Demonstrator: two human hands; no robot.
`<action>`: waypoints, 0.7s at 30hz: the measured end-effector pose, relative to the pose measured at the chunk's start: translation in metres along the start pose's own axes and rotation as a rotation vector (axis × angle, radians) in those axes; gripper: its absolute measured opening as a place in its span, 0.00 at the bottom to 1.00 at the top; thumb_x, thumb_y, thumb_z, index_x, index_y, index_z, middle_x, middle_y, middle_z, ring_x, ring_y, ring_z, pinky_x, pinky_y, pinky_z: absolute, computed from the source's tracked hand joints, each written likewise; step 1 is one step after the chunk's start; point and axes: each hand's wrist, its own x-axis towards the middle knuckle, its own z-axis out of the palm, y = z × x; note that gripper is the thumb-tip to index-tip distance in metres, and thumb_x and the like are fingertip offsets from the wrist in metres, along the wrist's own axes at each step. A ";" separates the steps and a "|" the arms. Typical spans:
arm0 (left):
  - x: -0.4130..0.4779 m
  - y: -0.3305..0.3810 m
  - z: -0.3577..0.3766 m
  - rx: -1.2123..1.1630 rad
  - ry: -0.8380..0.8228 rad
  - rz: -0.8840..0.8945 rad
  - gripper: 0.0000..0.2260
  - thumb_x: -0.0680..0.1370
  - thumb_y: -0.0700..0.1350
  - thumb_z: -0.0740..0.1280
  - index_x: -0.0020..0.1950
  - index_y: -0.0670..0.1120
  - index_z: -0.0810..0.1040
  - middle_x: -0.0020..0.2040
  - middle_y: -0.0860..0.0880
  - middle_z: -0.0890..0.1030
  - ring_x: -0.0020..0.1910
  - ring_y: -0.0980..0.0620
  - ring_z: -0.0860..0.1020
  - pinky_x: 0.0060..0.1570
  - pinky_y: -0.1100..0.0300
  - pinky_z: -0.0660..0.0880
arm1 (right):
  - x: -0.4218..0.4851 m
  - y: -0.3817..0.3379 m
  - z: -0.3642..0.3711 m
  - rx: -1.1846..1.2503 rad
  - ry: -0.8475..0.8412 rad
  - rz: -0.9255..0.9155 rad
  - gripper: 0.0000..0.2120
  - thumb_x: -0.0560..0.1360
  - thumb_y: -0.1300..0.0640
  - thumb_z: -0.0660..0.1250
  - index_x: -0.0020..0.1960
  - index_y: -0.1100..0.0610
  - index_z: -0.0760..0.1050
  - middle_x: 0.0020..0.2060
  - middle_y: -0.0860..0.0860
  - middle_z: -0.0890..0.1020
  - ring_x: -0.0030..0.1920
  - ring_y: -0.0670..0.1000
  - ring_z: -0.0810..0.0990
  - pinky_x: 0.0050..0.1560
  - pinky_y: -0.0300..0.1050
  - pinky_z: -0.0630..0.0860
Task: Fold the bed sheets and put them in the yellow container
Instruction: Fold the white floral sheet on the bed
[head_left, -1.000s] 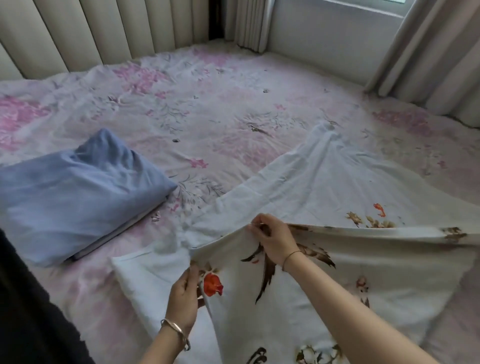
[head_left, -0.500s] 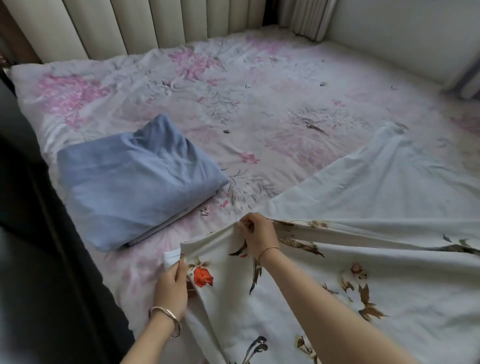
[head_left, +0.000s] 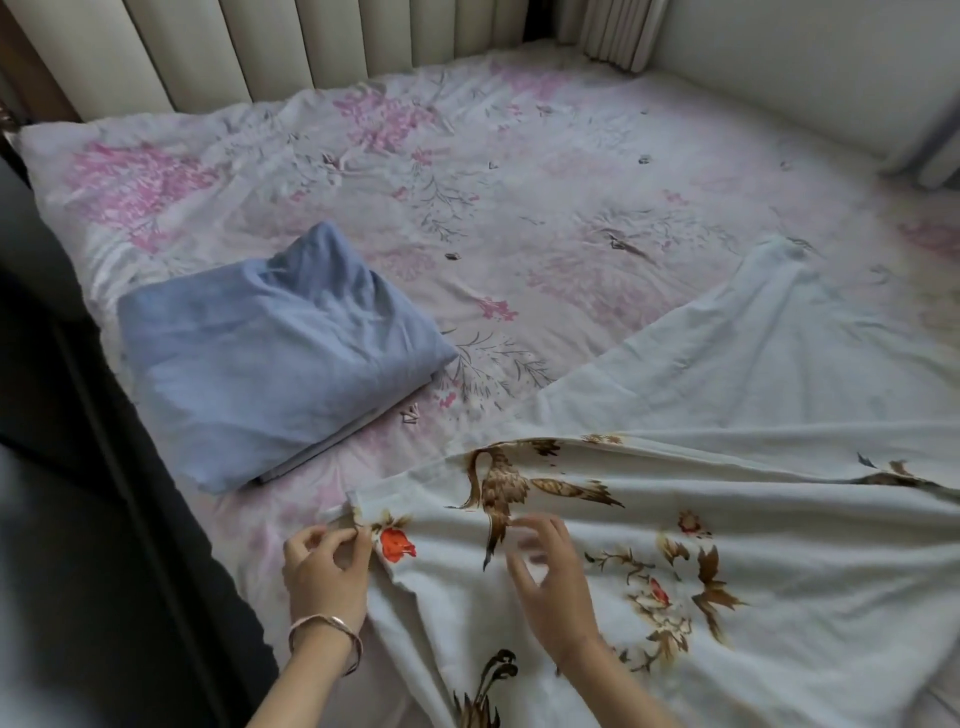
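Head view. A wide bed (head_left: 519, 208) fills the frame, covered by a creased pale pink spread printed with magenta blossom and grey twigs. Behind its far edge stands a row of cream padded vertical panels (head_left: 260, 47). A pleated beige curtain (head_left: 618, 26) hangs at the far corner, and a plain white wall (head_left: 779, 62) runs along the right side. On the left, a dark bed edge (head_left: 104, 415) drops into shadow.

A folded blue-grey bed sheet (head_left: 270, 364) lies on the left part of the bed as a rough square stack with one corner peaked up, near the hands but apart from them. A white bed sheet printed with brown leaves and orange flowers (head_left: 753, 545) spreads over the near right part, its top layer doubled back along a long fold.

The left hand (head_left: 324, 571), with a thin silver bangle (head_left: 332, 626) on its wrist, pinches the white bed sheet's near left corner between thumb and fingertips, just beside an orange flower (head_left: 396, 543). The right hand (head_left: 558, 597) is blurred, its fingers spread and loose above the print and gripping nothing. Whether it touches the cloth cannot be told.
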 end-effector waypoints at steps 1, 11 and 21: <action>-0.003 0.001 0.001 0.024 0.000 -0.033 0.09 0.74 0.46 0.71 0.48 0.40 0.83 0.61 0.40 0.67 0.59 0.39 0.68 0.62 0.53 0.65 | -0.017 0.009 -0.006 0.007 0.006 0.033 0.13 0.75 0.61 0.67 0.49 0.43 0.74 0.54 0.47 0.75 0.50 0.43 0.76 0.48 0.32 0.74; -0.035 0.027 0.017 -0.388 -0.320 -0.095 0.10 0.79 0.39 0.63 0.60 0.41 0.74 0.52 0.46 0.78 0.54 0.47 0.76 0.55 0.57 0.69 | -0.119 0.041 -0.003 -0.211 -0.080 0.049 0.26 0.64 0.25 0.61 0.50 0.45 0.71 0.62 0.34 0.65 0.61 0.28 0.62 0.59 0.23 0.57; -0.084 0.010 0.012 -0.488 -0.316 -0.027 0.02 0.79 0.40 0.63 0.50 0.43 0.74 0.42 0.49 0.78 0.46 0.48 0.75 0.49 0.56 0.70 | -0.198 0.079 0.007 -0.446 0.141 -0.039 0.06 0.64 0.52 0.64 0.35 0.42 0.68 0.59 0.43 0.70 0.61 0.37 0.71 0.59 0.28 0.60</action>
